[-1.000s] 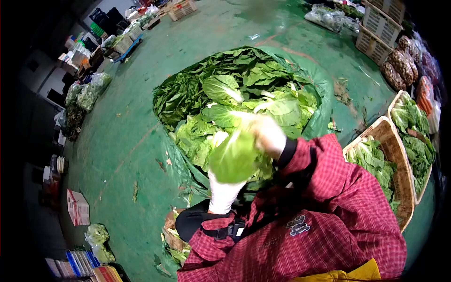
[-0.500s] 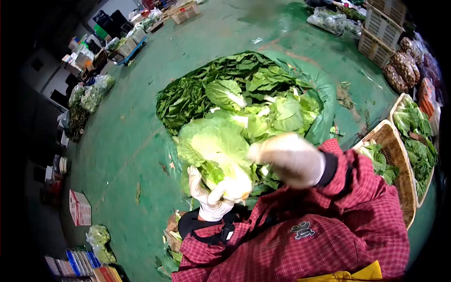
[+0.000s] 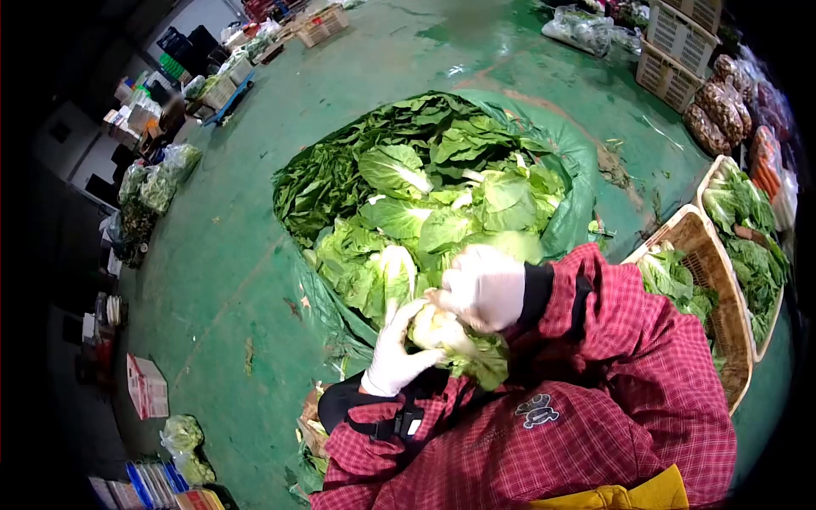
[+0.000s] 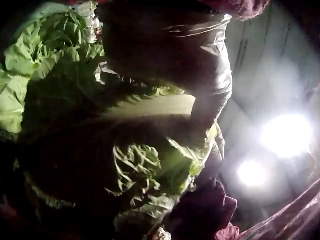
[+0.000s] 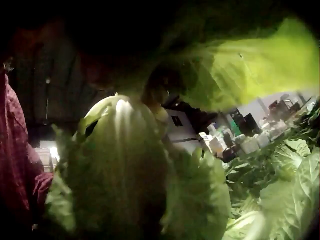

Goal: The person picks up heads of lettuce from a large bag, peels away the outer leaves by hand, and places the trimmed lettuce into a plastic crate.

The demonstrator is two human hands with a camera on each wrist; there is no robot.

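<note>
In the head view a head of leafy greens (image 3: 445, 333) lies in the white-gloved left hand (image 3: 396, 354), its pale base up and its leaves toward the lap; the fingers curl round its side. The gloved right hand (image 3: 484, 287) is at the base with curled fingers, and a blurred green leaf (image 3: 515, 246) trails from it over the pile. Beyond both hands, a green plastic sack (image 3: 578, 174) holds loose leaves (image 3: 395, 219). The right wrist view shows the pale stem and leaves of the head (image 5: 122, 150) close up, with a bright leaf (image 5: 260, 65) above.
At the right stand two crates of greens, the nearer with a worn rim (image 3: 733, 340). Stacked crates (image 3: 671, 72) and bags of produce (image 3: 721, 115) are at the upper right. A white and red box (image 3: 147, 387) lies on the green floor at the left.
The head of greens has turned from leaves up-left to leaves toward the lap. My right hand has moved from the right back to its base, with a leaf now trailing from it.
</note>
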